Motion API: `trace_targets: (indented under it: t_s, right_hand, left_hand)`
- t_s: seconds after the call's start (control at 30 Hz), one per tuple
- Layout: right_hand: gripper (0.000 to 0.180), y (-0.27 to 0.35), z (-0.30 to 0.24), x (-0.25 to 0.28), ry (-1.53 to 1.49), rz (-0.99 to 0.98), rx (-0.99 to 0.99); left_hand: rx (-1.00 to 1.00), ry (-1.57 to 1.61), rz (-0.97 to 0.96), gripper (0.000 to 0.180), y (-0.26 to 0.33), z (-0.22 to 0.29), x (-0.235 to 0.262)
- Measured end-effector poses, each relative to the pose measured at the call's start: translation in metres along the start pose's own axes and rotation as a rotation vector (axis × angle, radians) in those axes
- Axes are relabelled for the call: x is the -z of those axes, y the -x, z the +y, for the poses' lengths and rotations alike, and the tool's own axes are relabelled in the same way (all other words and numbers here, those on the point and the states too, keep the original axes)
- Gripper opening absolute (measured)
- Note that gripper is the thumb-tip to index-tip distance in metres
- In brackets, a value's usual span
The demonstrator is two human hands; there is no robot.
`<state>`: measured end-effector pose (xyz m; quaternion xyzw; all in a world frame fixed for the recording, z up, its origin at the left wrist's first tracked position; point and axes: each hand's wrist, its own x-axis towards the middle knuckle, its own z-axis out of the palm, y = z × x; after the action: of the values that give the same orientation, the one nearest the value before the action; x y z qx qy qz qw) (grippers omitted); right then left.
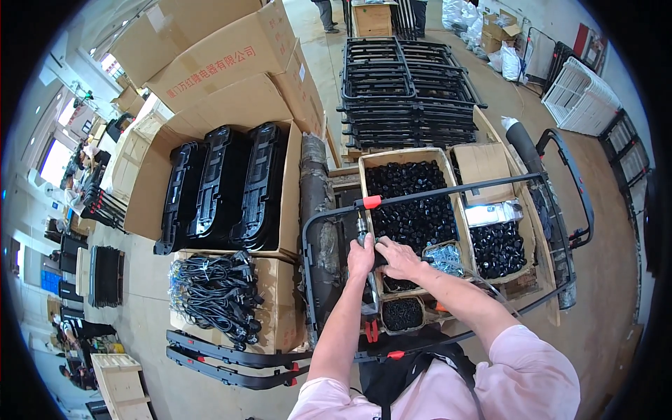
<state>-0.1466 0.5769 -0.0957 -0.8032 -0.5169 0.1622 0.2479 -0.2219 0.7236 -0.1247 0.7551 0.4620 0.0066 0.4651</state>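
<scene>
1. Our left hand (361,256) sits near the middle of the view, its fingers clenched around the upright handle of a black power screwdriver (365,245), which stands over the left bar of a black metal tube frame (448,190).
2. Our right hand (400,257) lies just at 3 o'clock of the left, touching it; its fingers are curled over something small and dark at the tool, and we cannot tell what it is.
3. The frame rings the hands: its top bar, with an orange clip (372,202), runs at 12 o'clock, and its rounded left corner bends at 10 o'clock.
4. Inside that ring, a cardboard tray of small black caps (413,199) fills the space from 12 to 2 o'clock, with its wall just beside the tool.
5. A clear bag of silver screws (445,257) rests at 3 o'clock of the right hand, close by.
6. At 9 o'clock, past the frame's edge, a pile of black power cords (210,290) lies on a carton.
7. At 10 o'clock an open box holds black plastic panels (224,189).
8. Bare concrete floor (602,231) opens at 3 o'clock, beyond the frame.
</scene>
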Motion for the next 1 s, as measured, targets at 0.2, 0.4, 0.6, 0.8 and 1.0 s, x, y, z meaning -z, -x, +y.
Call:
trace_targets:
  t_s: [0.2,0.4,0.6,0.8,1.0]
  right_hand:
    - [0.057,0.007,-0.008,0.001,-0.043,0.007,-0.039]
    - [0.057,0.012,-0.01,-0.001,-0.033,-0.001,-0.048]
    - [0.056,0.019,-0.012,-0.003,-0.047,0.011,-0.04]
    - [0.056,0.025,-0.011,-0.005,0.01,-0.011,-0.031]
    - [0.064,0.041,-0.007,0.008,0.073,-0.032,-0.087]
  left_hand:
    - [-0.001,-0.006,0.048,0.078,0.006,-0.003,-0.004]
    - [0.01,0.008,0.081,0.079,0.012,-0.004,-0.005]
    - [-0.018,-0.018,0.177,0.08,0.022,-0.002,-0.002]
    - [-0.051,-0.063,0.19,0.07,0.028,-0.003,0.0]
    - [-0.132,-0.114,0.214,0.063,0.037,0.002,-0.012]
